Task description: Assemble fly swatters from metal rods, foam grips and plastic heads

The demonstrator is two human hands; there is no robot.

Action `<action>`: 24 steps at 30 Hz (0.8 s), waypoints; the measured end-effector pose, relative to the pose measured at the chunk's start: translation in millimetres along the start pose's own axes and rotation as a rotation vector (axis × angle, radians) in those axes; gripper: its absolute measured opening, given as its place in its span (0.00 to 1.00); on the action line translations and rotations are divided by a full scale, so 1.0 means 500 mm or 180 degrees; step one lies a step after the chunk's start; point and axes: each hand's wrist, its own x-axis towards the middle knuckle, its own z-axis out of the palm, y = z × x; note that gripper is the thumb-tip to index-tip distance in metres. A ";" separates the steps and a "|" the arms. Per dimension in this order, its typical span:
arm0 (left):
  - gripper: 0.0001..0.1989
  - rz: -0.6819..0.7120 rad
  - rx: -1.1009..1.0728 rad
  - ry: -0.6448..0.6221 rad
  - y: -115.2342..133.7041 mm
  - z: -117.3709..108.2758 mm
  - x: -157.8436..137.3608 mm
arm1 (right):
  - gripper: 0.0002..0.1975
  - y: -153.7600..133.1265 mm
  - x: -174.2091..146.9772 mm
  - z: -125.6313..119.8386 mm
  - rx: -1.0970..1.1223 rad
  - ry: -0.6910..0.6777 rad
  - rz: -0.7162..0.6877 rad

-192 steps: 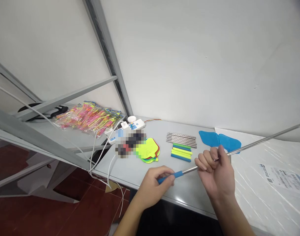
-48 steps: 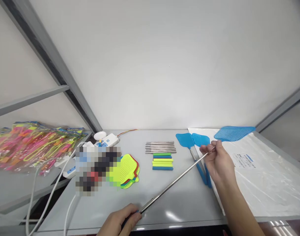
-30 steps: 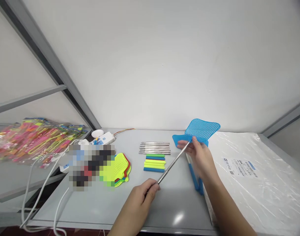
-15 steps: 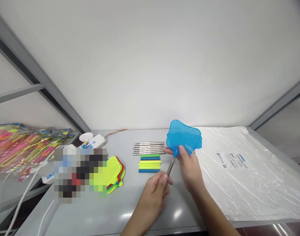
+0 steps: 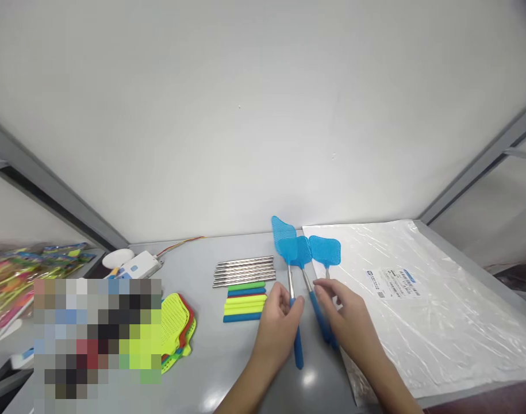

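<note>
Three blue fly swatters with metal shafts and blue grips fan out in front of me. My left hand [image 5: 280,322] curls round the left fly swatter [image 5: 285,236], thumb at the top of its grip. Beside it, the middle fly swatter [image 5: 304,253] slants down toward my right hand [image 5: 346,316]. The right fly swatter [image 5: 326,250] runs under my right fingers, which are bent over the shafts and grips; part of its shaft is hidden. The two right-hand grips are smeared by motion near their lower ends.
Metal rods [image 5: 244,271] lie in a row, with green, blue and yellow grip sleeves [image 5: 244,305] below them. Loose swatter heads [image 5: 176,325] are piled at left, partly pixelated. A power strip [image 5: 139,265] stands behind. White plastic packaging [image 5: 418,322] covers the right side.
Blue swatter heads held up in my right hand now sit lower and spread apart as three swatters. My left hand has moved up beside the left shaft, and the view has shifted.
</note>
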 end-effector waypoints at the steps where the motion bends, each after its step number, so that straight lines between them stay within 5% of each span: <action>1: 0.15 0.0078 0.0327 0.0039 -0.001 0.008 0.010 | 0.15 0.010 0.002 -0.008 -0.0164 0.0005 0.0031; 5: 0.14 0.0032 0.1103 -0.0025 -0.010 0.030 0.039 | 0.16 0.054 0.001 -0.020 -0.0654 -0.0105 0.0046; 12: 0.11 -0.0275 0.1223 -0.0125 -0.025 0.041 0.049 | 0.15 0.101 -0.012 0.002 -0.0692 -0.0247 0.0114; 18: 0.24 -0.0444 0.1903 -0.0321 -0.001 0.057 0.047 | 0.15 0.115 -0.009 0.004 -0.0666 -0.0386 0.0214; 24: 0.13 -0.0073 0.2452 -0.0706 0.001 0.054 0.039 | 0.13 0.118 -0.007 0.009 -0.0934 -0.0512 -0.0025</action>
